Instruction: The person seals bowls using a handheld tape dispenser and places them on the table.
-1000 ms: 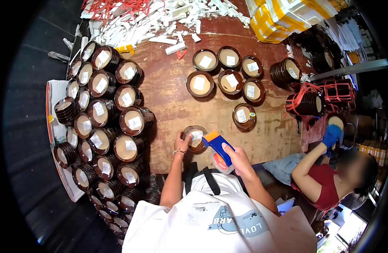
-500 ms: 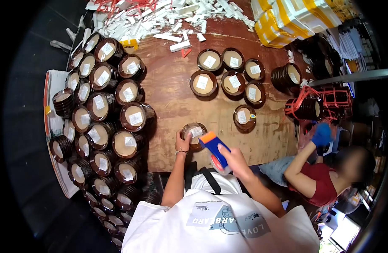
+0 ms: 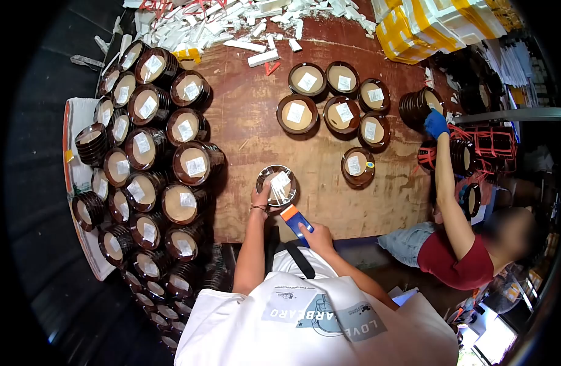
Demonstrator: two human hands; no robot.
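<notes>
Currently, the left hand (image 3: 260, 197) grasps a round dark dish (image 3: 277, 186) by its side — thumb over the rim — at the near part of the wooden table (image 3: 244, 128); the right hand (image 3: 317, 238) curls its fingers round a blue tape dispenser (image 3: 297, 226), just beside it. Beyond sit labelled dishes (image 3: 340, 116); stacks (image 3: 143, 149) crowd the left.

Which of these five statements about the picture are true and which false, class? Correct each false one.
1. The left hand holds a dish. True.
2. The right hand holds a knife. False: it holds a tape gun.
3. The other person reaches out with a blue glove on. True.
4. The white boxes at the far right of the table are bound with green tape. False: the tape is yellow.
5. Stacks of dishes stand on the wearer's left. True.
</notes>
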